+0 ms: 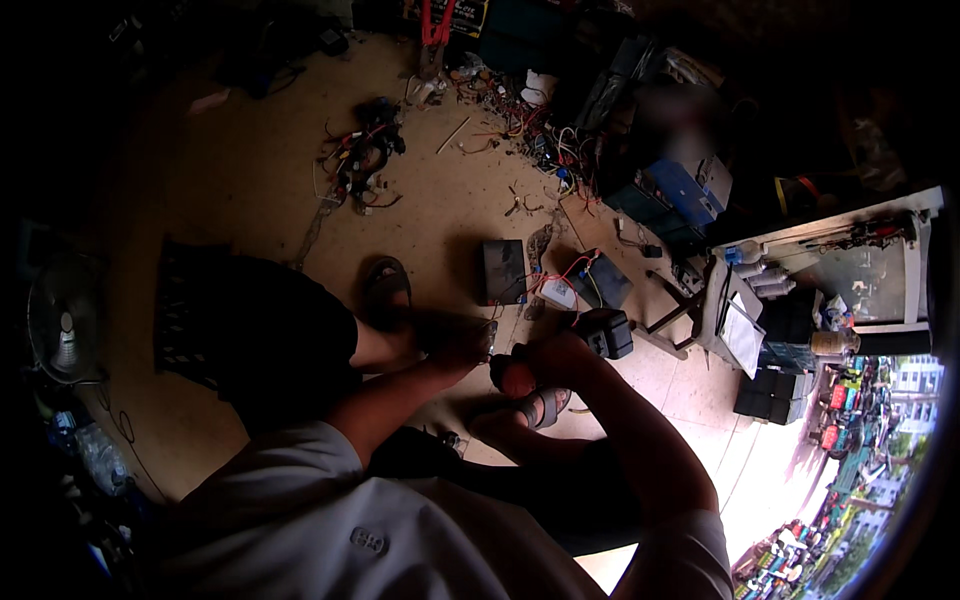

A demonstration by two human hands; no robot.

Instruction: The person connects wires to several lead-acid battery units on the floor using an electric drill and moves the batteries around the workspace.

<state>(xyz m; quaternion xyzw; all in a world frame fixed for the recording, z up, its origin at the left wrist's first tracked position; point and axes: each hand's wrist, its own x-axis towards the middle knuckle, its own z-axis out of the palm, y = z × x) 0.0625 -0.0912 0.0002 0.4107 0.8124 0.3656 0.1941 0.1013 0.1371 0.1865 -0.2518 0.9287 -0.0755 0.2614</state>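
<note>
My right hand (552, 358) is wrapped round what looks like a cordless drill, whose dark battery block (605, 333) sticks out past the wrist. Close beside it, the fingers of my left hand (462, 345) are bent round a small piece with a metallic glint, too dark to name. Thin wires run near that hand. Just beyond both hands a dark box-shaped battery (503, 272) stands on the floor. A small white box (557, 292) with red wires sits to its right, against a second dark block (606, 279).
My sandalled feet (388, 283) frame the work. Farther off lie a tangle of wires (365, 150) and a heap of cable scraps (560, 150). A stool (712, 305) with papers stands at right, near a glass-topped cabinet (860, 270). A fan (66, 320) is at far left.
</note>
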